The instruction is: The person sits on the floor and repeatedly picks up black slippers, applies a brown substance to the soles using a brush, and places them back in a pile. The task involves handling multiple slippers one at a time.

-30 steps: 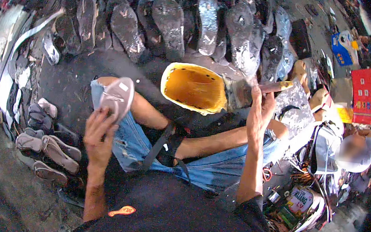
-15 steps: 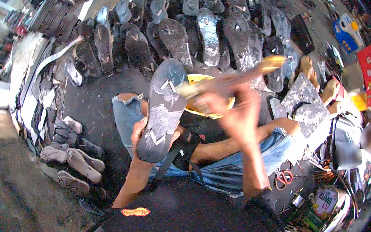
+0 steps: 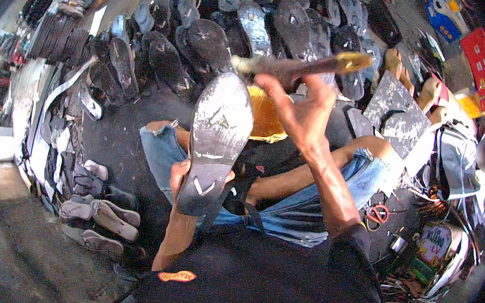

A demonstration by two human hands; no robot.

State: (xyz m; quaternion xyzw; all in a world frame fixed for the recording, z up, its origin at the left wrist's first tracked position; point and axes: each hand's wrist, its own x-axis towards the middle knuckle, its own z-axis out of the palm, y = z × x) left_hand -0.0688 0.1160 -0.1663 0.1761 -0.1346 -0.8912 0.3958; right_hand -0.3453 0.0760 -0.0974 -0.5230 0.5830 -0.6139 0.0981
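Observation:
My left hand grips a dark sandal sole near its lower end, the fingers wrapping round from beneath. A shiny whitish wet film covers the sole's upper part, and pale V-shaped marks show at both ends. In my right hand is a brush with a dark handle, yellow at its far end. Its pale bristles lie at the top edge of the sole, somewhat blurred; whether they touch cannot be told. Behind the sole, a yellow container stands between my bent legs, partly hidden.
Rows of dark soles lie on the ground ahead. Finished-looking pale sandals are at the left. Red-handled scissors lie by my right knee, near a tin-like container. A speckled grey sheet and a red box are farther right.
The brush and my right hand have moved up and away, to the sole's top edge. The shiny wet film now covers much more of the sole's upper part.

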